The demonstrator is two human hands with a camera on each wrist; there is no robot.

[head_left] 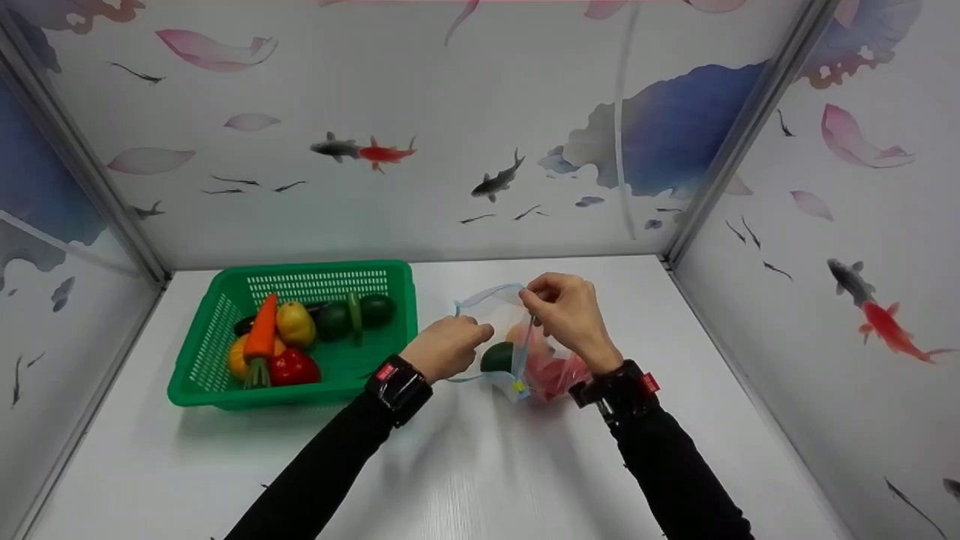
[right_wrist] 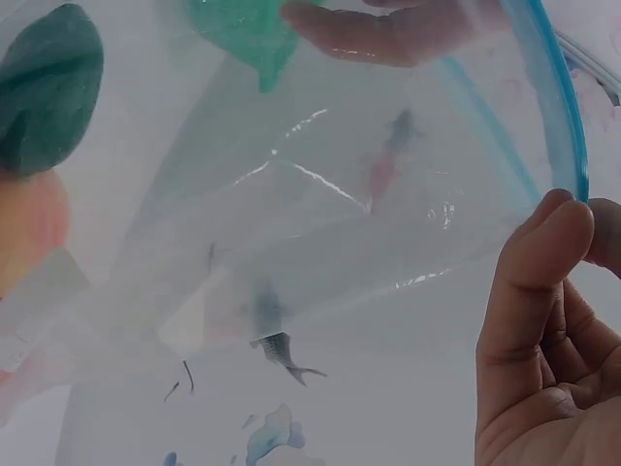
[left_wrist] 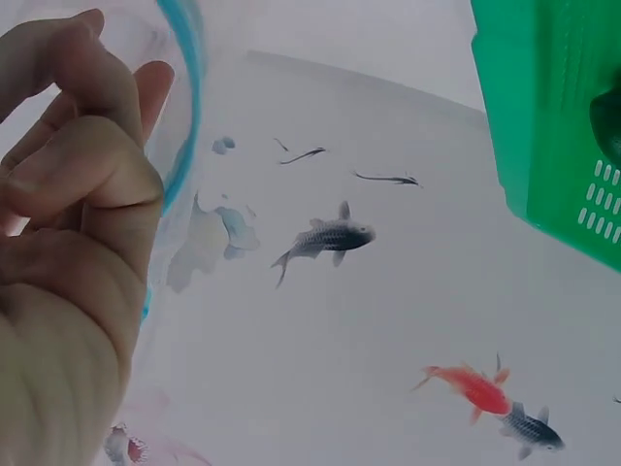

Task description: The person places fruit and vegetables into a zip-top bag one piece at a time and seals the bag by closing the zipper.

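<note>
Loading of the clear bag (head_left: 520, 361), seen by me from the remote feed: its blue-rimmed mouth was spread at the centre of the counter (head_left: 465, 480), with a dark green item (head_left: 497, 358) behind its film and the green basket (head_left: 300, 397) of produce at nine o'clock. I judged the step in hand to be work at the bag's open mouth, and the next move to call for the rim held wide while the left hand drew clear toward nine o'clock. The two hands stood apart. The right hand (head_left: 570, 319), at two o'clock, pinched the blue rim between thumb and finger, its wrist bent down from above. The left hand (head_left: 450, 349), at nine o'clock, reached into the mouth with bent fingers; I could not tell whether they gripped anything. The forearms entered my head view from seven and five o'clock, converging on the bag. A pinkish-red mass (head_left: 555, 373) lay at four o'clock, its relation to the film unclear.
</note>
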